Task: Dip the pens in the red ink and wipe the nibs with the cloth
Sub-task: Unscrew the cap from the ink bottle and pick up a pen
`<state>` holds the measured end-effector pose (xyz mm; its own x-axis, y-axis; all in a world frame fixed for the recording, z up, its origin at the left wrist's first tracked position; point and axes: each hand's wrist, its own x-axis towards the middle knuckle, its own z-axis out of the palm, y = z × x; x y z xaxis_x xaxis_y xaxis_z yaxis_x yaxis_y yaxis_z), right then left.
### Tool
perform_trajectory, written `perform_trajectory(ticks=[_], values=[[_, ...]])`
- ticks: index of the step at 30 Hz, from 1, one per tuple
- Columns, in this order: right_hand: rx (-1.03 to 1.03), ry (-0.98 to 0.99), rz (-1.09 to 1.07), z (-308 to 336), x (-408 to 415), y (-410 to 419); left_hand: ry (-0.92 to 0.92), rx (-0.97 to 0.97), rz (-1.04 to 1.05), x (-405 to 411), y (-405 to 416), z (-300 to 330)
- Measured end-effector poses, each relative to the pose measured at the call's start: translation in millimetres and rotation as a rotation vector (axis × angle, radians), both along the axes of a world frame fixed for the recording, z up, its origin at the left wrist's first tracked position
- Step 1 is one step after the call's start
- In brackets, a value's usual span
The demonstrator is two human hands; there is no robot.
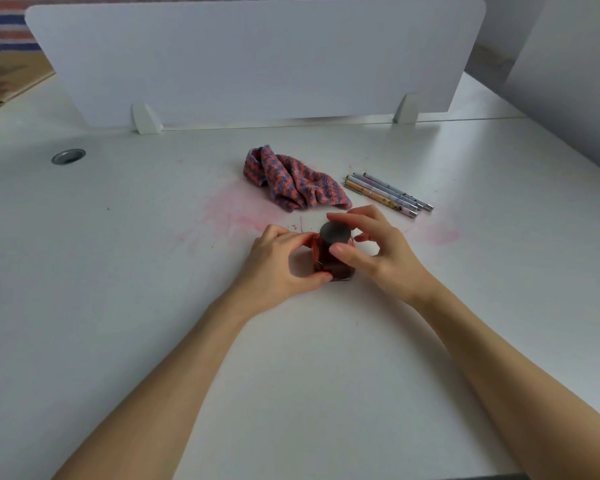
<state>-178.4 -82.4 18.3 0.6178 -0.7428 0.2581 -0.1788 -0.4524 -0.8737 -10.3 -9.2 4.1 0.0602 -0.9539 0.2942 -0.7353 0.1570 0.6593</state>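
Note:
A glass bottle of red ink (329, 263) stands on the white desk (291, 358), capped by a dark round lid (335, 233). My left hand (281, 263) grips the bottle's body from the left. My right hand (374, 249) curls its fingers and thumb round the lid. Behind the bottle lies a crumpled cloth (293, 180) striped pink and purple. To its right, three capped pens (388, 195) lie side by side on the desk, apart from both hands.
A white partition panel (253, 57) stands across the back of the desk on two feet. A round metal cable hole (68, 156) sits at the far left. Pink ink stains (229, 211) mark the desk left of the bottle and at its right (437, 234).

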Motion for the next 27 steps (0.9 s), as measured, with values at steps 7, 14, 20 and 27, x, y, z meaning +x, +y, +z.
perform_trajectory(ticks=[7,14,20,27], values=[[0.023,-0.093,0.018,0,1,-3,0.008,-0.018,0.004,0,0,2],[0.467,-0.676,-0.224,17,-14,-13,-0.014,-0.008,0.011,-1,0,1],[0.369,-0.465,-0.531,8,-43,-37,-0.031,-0.055,0.021,1,-3,-4],[-0.149,0.459,-0.548,-11,-47,-46,-0.045,-0.038,0.053,2,-4,-7]])
